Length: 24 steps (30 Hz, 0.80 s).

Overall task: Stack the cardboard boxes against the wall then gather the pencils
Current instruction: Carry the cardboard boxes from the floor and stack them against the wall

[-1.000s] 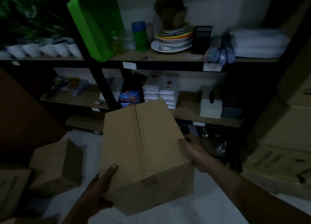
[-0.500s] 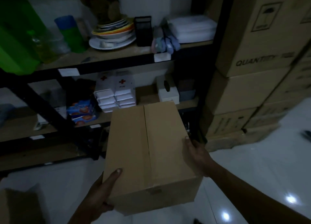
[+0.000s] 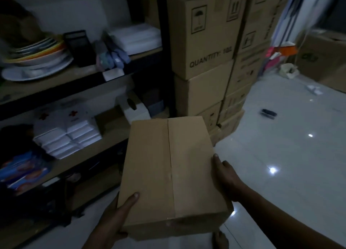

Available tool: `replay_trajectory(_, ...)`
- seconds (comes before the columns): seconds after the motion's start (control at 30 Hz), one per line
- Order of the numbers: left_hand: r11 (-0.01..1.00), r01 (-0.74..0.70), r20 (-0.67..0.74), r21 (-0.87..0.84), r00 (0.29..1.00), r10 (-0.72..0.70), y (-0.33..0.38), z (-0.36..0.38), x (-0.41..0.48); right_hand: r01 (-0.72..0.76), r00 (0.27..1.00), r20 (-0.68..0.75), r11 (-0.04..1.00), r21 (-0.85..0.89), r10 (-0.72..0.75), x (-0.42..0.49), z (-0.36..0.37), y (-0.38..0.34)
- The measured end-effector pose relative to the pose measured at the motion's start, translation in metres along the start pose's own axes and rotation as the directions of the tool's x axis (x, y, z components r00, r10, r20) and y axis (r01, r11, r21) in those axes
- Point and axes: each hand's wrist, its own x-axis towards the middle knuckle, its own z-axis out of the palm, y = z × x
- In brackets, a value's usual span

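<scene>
I carry a plain brown cardboard box (image 3: 172, 173) with a taped centre seam in front of me, above the floor. My left hand (image 3: 116, 218) grips its near left corner, thumb on top and fingers underneath. On the right side of the box my right hand (image 3: 226, 179) holds the edge, thumb resting on the top face. A tall stack of printed cardboard boxes (image 3: 204, 48) stands against the wall just beyond the carried box. No pencils are visible.
A dark shelving unit (image 3: 164, 57) fills the left, holding plates (image 3: 35, 61), white first-aid boxes (image 3: 67, 134) and a tissue box (image 3: 133, 108). Glossy white floor tiles (image 3: 280, 155) spread to the right, with a small dark object (image 3: 268, 113) and more boxes (image 3: 324, 59) far right.
My view has swung right: the green bin and plants have left the frame and the tall box stack came into view. Both hands keep the same hold on the box.
</scene>
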Motion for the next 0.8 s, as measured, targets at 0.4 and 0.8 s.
replay_trajectory(0.4,0.960,-0.167,0.262,0.226,0.959,0.105,0.056,0.119,0.017,-0.037,0.968,-0.246,0.999,0.040,0.046,0.023,-0.115,0.033)
replay_trajectory(0.8,0.909,-0.250,0.310,0.333,0.940,0.145,0.113,0.286,0.023,-0.010,0.936,-0.347,0.992,0.124,0.053,0.067,-0.256,0.027)
